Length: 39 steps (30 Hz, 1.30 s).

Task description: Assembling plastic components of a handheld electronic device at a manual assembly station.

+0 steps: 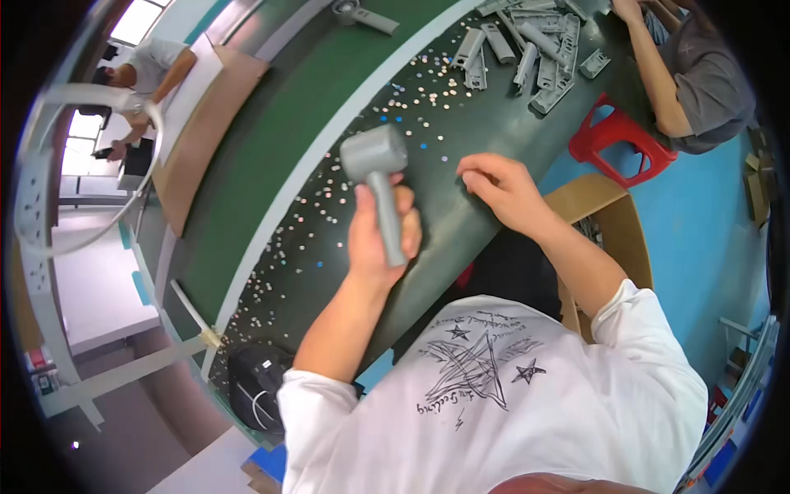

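We see the left hand clenched round the handle of a grey hammer-shaped plastic part, its blocky head up and pointing away from the body, held above the dark workbench approx at centre of view. The right hand rests fingertips-down on the bench just right of that part, fingers bent and pinched together; whether it grips 1 of the small bits we cannot tell, too small to make out.

Lots of small pale pieces lie scattered over the bench top, thickest from the hands out toward the far end and along the bench edge nr the green conveyor belt, which runs beside the bench on the left. At the far end sits a heap of grey plastic housings, well apart from both hands. 1 more grey part lies on the belt at the top.

Top right, another person's arm reaches toward the heap; a red stool stands beside them on the blue floor. A cardboard box sits just under our right forearm. Top left, a 2nd person in a pale shirt leans at another table.
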{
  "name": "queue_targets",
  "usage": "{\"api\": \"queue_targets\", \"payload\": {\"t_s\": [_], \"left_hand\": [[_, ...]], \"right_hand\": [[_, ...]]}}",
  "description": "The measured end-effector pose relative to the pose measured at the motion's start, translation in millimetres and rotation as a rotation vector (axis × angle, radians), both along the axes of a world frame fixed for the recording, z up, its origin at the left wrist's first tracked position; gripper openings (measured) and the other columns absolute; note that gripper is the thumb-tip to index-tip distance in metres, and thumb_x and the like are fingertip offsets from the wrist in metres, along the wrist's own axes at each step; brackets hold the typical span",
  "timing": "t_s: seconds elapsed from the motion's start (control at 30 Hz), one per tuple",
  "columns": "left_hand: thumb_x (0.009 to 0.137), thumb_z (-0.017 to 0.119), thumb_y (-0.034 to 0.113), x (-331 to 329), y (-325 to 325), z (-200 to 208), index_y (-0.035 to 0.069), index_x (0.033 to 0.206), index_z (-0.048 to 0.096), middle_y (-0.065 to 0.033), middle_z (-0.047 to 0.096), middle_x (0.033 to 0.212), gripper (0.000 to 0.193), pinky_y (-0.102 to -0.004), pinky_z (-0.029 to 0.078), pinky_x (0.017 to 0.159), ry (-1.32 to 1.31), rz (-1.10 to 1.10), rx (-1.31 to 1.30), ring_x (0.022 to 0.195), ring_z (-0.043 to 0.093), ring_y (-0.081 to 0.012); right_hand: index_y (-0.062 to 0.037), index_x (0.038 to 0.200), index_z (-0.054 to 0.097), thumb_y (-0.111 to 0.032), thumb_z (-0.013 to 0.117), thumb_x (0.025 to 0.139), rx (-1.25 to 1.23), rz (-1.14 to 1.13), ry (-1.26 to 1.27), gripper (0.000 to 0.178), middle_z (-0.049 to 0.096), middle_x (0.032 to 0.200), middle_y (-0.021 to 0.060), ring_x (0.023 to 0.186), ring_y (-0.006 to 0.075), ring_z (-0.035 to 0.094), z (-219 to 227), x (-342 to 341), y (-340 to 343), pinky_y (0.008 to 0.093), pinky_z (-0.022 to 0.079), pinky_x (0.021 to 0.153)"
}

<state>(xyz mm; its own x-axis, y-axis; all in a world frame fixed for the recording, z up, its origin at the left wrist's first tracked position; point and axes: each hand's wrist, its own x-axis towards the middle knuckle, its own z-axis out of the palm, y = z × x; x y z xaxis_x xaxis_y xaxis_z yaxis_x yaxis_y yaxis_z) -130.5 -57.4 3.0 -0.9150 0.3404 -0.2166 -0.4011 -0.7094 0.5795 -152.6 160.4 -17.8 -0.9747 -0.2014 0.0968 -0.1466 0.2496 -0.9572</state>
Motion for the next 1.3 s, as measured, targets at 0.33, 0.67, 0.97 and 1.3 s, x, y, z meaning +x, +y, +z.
{"api": "queue_targets", "payload": {"t_s": [0.33,0.67,0.97,1.3], "left_hand": [[0.103,0.026,0.045,24,48,36,0.003,0.131,0.038,-0.0175,0.052,0.124,0.053,-0.0377,0.043,0.095,0.315,0.141,-0.144,0.105,0.053,-0.0212],[0.095,0.051,0.014,26,40,63,0.001,0.140,0.030,-0.0226,0.048,0.133,0.052,-0.0354,0.047,0.089,0.411,-0.069,-0.176,0.118,0.053,-0.0287],[0.095,0.055,0.020,24,41,59,-0.002,0.138,0.037,-0.0223,0.053,0.129,0.051,-0.0434,0.045,0.099,0.412,-0.213,0.074,0.121,0.052,-0.0327],[0.095,0.059,0.027,37,41,66,-0.003,0.135,0.041,-0.0202,0.057,0.125,0.053,-0.0385,0.048,0.094,0.499,-0.147,-0.314,0.112,0.058,-0.0262]], "right_hand": [[0.0000,0.134,0.040,-0.008,0.062,0.090,-0.211,0.106,-0.170,0.050,0.056,0.104,0.0031,0.083,0.0070,0.052,72,86,-31,0.0217,0.044,0.069],[0.0046,0.133,0.045,-0.022,0.047,0.096,-0.547,0.259,-0.329,0.045,0.058,0.094,0.0072,0.072,0.0120,0.054,88,79,-13,0.0247,0.046,0.056],[0.0058,0.123,0.049,-0.030,0.040,0.097,-0.971,0.492,-0.507,0.045,0.058,0.091,0.0135,0.060,0.0183,0.053,79,84,-7,0.0284,0.043,0.054],[0.0002,0.121,0.050,-0.049,0.044,0.097,-0.662,0.190,-0.391,0.055,0.063,0.089,0.0122,0.061,0.0145,0.059,89,95,-6,0.0244,0.048,0.054]]}}
